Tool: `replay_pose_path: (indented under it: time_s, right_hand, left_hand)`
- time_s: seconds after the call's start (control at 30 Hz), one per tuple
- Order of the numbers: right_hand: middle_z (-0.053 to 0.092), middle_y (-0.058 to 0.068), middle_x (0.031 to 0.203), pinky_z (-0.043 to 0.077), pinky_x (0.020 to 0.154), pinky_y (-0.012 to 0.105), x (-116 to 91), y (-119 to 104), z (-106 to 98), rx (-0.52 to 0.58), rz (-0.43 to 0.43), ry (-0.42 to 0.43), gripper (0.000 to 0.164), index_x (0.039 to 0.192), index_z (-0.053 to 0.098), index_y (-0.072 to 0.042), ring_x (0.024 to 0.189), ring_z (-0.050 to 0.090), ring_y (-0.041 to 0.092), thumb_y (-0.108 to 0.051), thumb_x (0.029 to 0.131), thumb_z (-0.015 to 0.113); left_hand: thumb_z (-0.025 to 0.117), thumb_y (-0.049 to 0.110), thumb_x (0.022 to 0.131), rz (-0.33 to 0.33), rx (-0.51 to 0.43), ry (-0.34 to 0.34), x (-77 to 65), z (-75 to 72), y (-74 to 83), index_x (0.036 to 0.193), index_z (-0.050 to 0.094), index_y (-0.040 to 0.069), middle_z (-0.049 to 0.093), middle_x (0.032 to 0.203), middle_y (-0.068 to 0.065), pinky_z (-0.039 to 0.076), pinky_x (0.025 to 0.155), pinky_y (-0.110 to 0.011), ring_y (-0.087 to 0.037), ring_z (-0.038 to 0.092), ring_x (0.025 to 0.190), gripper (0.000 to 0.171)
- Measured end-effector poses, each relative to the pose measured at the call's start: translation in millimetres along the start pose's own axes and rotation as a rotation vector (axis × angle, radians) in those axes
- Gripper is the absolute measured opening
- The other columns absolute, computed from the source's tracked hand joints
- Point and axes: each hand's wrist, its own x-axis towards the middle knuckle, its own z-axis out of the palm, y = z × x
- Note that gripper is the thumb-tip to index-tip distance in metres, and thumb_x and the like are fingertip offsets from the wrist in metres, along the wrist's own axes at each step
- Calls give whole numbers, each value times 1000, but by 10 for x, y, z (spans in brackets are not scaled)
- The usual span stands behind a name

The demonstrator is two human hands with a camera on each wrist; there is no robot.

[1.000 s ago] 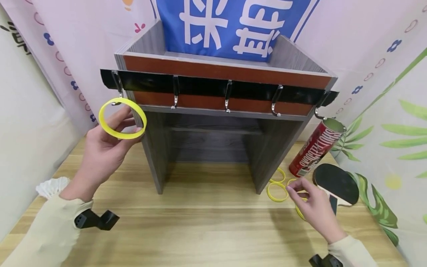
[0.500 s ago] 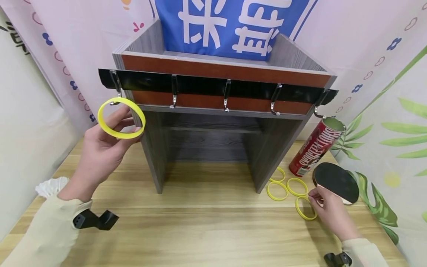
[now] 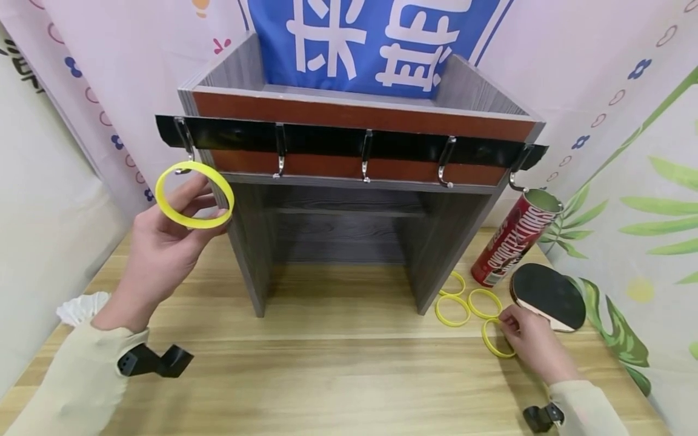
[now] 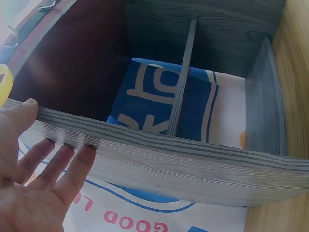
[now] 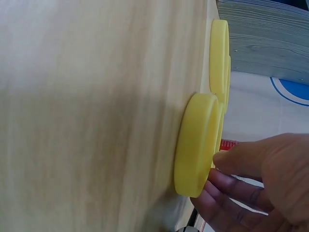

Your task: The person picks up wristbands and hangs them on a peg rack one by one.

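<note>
My left hand (image 3: 163,245) grips the front edge of the grey wooden shelf's left side panel (image 4: 159,141), thumb at the edge and fingertips against the outer face. A yellow ring (image 3: 199,224) hangs from the leftmost hook of the black hook rail (image 3: 327,139), overlapping that hand in the head view. On the table at the right, my right hand (image 3: 537,342) pinches another yellow ring (image 5: 193,145) by its rim, the thumb on one side and fingers on the other. Several more yellow rings (image 3: 452,324) lie beside it, flat on the wood.
A red snack tube (image 3: 507,245) stands open-topped right of the shelf. Near the right hand lies a black table tennis paddle (image 3: 551,297). A white shuttlecock (image 3: 83,307) sits by the left forearm. The other hooks on the rail carry nothing.
My right hand has moved right and down from above the rings to the nearest one and now pinches its rim. The left hand and the hanging ring stay in place.
</note>
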Motion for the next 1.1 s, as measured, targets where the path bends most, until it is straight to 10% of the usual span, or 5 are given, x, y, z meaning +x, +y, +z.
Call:
replay_pose_path:
  time_s: [0.67,1.1]
  right_hand:
    - [68,9,75,51,60,35,11,-4,28,-31,15,12,9,85,68,3,70,61,20,11,83,69]
    - [70,4,78,50,58,19,-56,-21,-91,104,36,93,10,87,69,-2,68,51,-9,7,85,73]
  left_hand:
    - [66,-18,91,3,24,-7,14,8,-6,151,57,12,71,126,9,61,83,-11,-1,70,112,68]
    - [65,-18,91,3,-18,-4,4,14,2,150,58,11,71,126,8,61,83,-12,-3,70,112,66]
